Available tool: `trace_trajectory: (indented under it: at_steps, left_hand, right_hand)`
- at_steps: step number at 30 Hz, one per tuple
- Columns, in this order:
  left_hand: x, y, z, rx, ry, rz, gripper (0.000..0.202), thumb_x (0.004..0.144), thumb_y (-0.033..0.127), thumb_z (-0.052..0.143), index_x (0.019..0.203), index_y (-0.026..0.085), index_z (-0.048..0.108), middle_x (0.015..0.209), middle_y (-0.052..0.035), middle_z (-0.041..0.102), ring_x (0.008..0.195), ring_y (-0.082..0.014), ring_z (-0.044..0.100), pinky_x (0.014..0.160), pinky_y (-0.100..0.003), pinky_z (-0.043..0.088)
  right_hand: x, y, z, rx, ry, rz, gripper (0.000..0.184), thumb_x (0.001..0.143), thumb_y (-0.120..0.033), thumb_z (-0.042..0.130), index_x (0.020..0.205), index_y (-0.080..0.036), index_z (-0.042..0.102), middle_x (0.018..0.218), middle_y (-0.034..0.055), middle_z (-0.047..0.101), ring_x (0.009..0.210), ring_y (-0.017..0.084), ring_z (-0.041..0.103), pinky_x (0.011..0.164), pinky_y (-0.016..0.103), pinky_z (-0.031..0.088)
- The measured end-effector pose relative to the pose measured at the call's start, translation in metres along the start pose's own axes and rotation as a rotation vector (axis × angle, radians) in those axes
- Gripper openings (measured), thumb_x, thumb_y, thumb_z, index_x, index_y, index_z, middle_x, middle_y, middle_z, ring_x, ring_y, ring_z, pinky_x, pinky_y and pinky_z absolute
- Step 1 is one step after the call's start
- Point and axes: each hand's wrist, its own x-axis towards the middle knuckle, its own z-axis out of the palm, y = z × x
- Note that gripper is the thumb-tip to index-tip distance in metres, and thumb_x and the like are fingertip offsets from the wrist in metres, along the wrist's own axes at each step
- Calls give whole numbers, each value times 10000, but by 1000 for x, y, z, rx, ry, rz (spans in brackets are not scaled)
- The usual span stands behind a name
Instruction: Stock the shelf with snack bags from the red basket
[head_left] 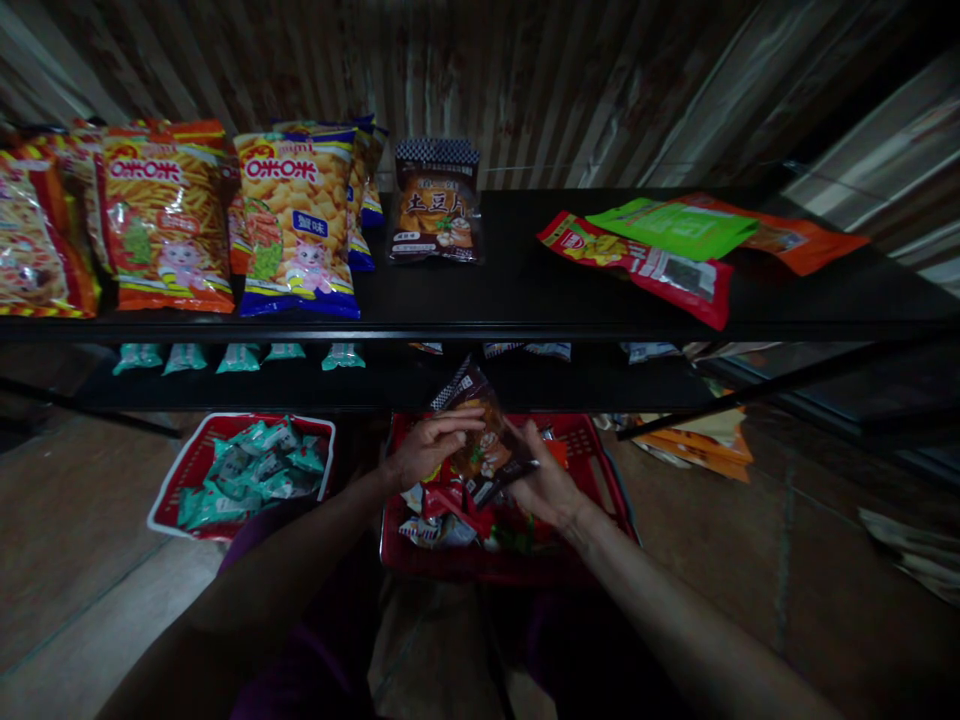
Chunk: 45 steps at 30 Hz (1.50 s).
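Between my two hands is a brown bag of potato chips [484,450] with a checkered top edge, tilted above a red basket [619,500]. My right hand [544,480] grips its lower right side. On the upper left, the fingers of my left hand [435,445] lie across the bag's front and edge. A matching potato chip bag [437,205] stands upright on the black shelf [510,290] ahead. Below my hands, the basket holds a mix of snack packets [450,528], partly hidden by my hands and the bag.
Left on the shelf stand orange snack bags [166,220] and a blue-edged crab-flavour bag [300,225]. Flat red [645,265], green [667,228] and orange [814,243] packets lie at right. A second basket [161,500] holds teal packets [259,470]. Teal packet ends [240,358] show on the lower shelf.
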Motion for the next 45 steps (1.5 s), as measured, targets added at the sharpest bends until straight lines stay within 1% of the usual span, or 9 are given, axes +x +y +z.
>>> trace_trajectory:
  at_steps: [4,7,10,16,20,24,28,33,45]
  left_hand:
    - [0,-5,-1,114,-37,81,286,875,326,516,1067,206,691,1286,-101,578,1230,-236,490,1066,-424,324]
    - [0,-3,0,154,-38,108,270,878,305,505,1035,203,700,1252,-102,604,1184,-228,532,1037,-420,367]
    - [-2,3,3,142,-10,126,243,866,268,513,990,195,709,1193,-107,639,1138,-222,567,1001,-403,412]
    - [-5,2,-3,88,442,137,208,836,250,516,927,195,695,1135,-82,647,1088,-211,578,947,-370,459]
    - [0,-12,-10,-63,660,-191,274,791,362,580,983,180,650,1115,-87,642,1026,-219,590,863,-354,496]
    - [1,-19,-5,-399,381,-535,462,779,528,569,1027,144,631,1075,-142,656,985,-261,616,749,-359,525]
    - [-2,-15,6,-626,161,-588,437,771,476,622,1053,143,615,1059,-152,663,932,-265,649,690,-352,542]
    - [1,-11,8,-719,209,-493,346,766,314,678,1064,159,594,1094,-122,655,909,-234,664,777,-386,547]
    - [4,-20,-3,-489,378,-375,374,747,401,681,1060,205,619,1054,-53,681,976,-220,640,888,-364,495]
  right_hand:
    - [1,-9,-9,171,-62,104,328,696,-328,714,1005,-230,666,949,22,726,862,188,662,820,322,494]
    - [3,-12,-11,211,-82,160,419,666,-115,637,1069,-232,638,871,7,731,727,160,662,728,291,508]
    - [4,-14,-9,264,-43,164,513,623,-67,577,1110,-223,618,808,5,727,676,162,657,709,301,516]
    - [6,-13,-8,368,52,132,435,587,-187,557,1011,-154,646,878,74,729,861,275,666,886,480,486]
    - [6,-14,-10,404,108,119,353,586,-231,565,918,-161,662,870,81,732,901,293,662,918,491,476]
    - [4,-14,-6,432,147,142,340,602,-242,549,913,-168,663,852,76,735,923,294,658,925,498,474]
    - [4,-11,-1,427,88,173,382,620,-259,532,966,-155,654,890,86,732,949,296,651,926,504,470]
    - [7,-11,-5,343,66,185,403,624,-235,529,997,-135,643,916,100,727,968,292,645,915,494,477]
    - [10,-13,-15,70,40,104,429,695,-146,707,1097,-253,601,915,2,731,766,154,687,685,277,560]
